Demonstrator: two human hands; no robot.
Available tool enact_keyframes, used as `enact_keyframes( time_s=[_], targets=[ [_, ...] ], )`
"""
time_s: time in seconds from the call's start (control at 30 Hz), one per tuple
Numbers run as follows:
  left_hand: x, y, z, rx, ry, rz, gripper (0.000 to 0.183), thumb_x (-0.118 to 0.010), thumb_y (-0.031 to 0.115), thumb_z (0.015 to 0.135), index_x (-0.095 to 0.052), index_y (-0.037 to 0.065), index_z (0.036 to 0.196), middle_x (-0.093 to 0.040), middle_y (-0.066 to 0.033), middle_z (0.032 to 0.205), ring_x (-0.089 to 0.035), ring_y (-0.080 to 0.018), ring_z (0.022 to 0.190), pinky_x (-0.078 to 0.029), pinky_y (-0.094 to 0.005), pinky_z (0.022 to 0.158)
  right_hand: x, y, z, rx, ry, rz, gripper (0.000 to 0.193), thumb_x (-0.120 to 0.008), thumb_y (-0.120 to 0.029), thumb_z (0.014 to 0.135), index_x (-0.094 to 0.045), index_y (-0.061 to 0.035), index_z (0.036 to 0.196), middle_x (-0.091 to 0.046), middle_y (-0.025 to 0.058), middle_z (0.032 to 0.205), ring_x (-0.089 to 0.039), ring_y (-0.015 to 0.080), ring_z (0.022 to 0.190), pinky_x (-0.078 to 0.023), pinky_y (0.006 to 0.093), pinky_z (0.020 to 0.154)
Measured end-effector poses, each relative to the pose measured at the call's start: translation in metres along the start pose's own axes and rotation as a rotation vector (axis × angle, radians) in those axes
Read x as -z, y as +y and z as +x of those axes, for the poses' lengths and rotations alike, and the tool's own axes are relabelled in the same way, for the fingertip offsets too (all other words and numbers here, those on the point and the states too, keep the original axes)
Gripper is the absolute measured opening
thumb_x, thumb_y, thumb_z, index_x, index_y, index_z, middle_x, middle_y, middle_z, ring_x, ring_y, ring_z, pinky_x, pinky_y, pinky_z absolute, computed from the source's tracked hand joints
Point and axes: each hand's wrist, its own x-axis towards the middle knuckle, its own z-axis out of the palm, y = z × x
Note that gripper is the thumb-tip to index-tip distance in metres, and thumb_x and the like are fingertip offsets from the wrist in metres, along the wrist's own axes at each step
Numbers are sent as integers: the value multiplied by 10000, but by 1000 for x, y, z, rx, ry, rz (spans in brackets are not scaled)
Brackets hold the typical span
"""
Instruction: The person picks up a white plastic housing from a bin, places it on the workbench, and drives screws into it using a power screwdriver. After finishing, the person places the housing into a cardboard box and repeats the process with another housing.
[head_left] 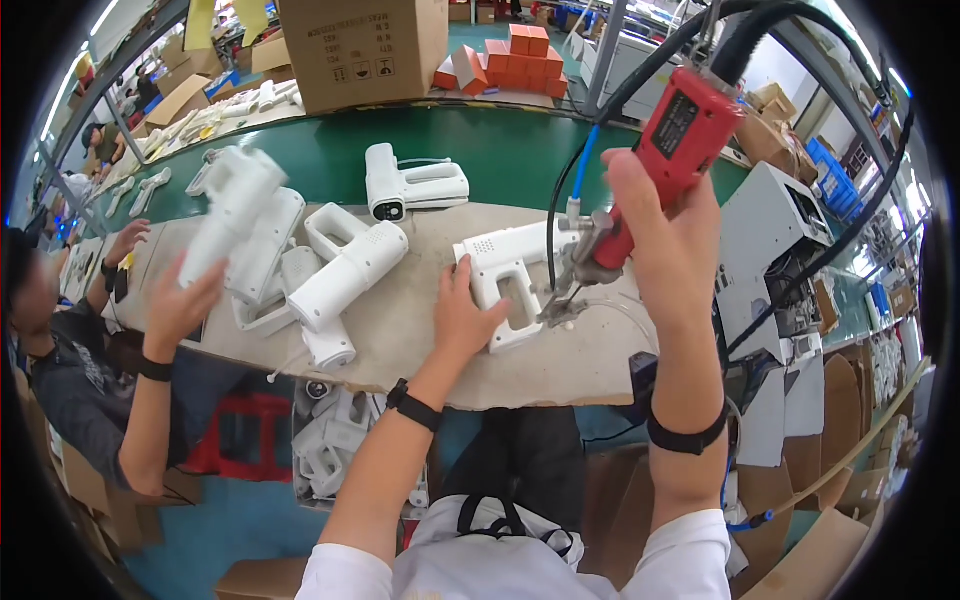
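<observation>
My right hand (668, 215) is wrapped round a red electric screwdriver (682, 130), which hangs tilted from a thick black hose. Its metal nose piece (585, 265) points down beside the handle of a white plastic handheld housing (515, 275). The tip looks to be at or just over the housing's handle, and contact cannot be made out. My left hand (466, 318) grips that housing on its left side, fingers on the body and thumb by the handle loop. The housing lies on a cardboard-covered bench (440, 375).
More white housings (350, 275) lie to the left; another (415, 185) sits on the green belt (520, 150). A co-worker's hand (185, 310) holds a blurred white housing (235, 205). A box of white parts (335, 440) stands below. Behind are a carton (365, 50) and orange boxes (520, 62).
</observation>
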Motion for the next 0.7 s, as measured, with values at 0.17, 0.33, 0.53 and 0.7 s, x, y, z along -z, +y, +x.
enact_keyframes(
  time_s=[0.17,0.33,0.53,0.7],
  targets=[
    [39,-12,-28,116,-28,-380,870,-722,66,660,-315,74,1429,-591,-173,1117,-633,-212,843,-533,-328,699,48,54,-77,205,228,-69,380,-614,-69,875,-469,27,1213,-592,90,1025,-572,136,873,-485,302,757],
    [129,11,-94,359,-213,-600,857,-736,24,638,-353,34,1405,-595,-163,1099,-615,-213,899,-538,-342,700,58,106,-164,-298,-152,-246,486,-632,-97,867,-428,-6,1299,-588,99,1043,-574,145,893,-497,269,730],
    [169,26,-105,284,-566,-701,895,-790,62,609,-364,14,1395,-484,-148,1312,-593,-205,997,-537,-327,714,83,96,-183,-925,-203,494,558,-725,-90,798,-426,4,1260,-604,143,1003,-646,213,763,-528,290,531],
    [221,-15,6,-213,35,162,846,-636,-53,641,-337,40,1427,-390,-173,1421,-384,-305,1297,-351,-396,1041,168,81,-240,-1047,-5,543,527,-726,-117,741,-489,-28,1203,-606,130,999,-657,244,744,-546,305,494]
  ],
)
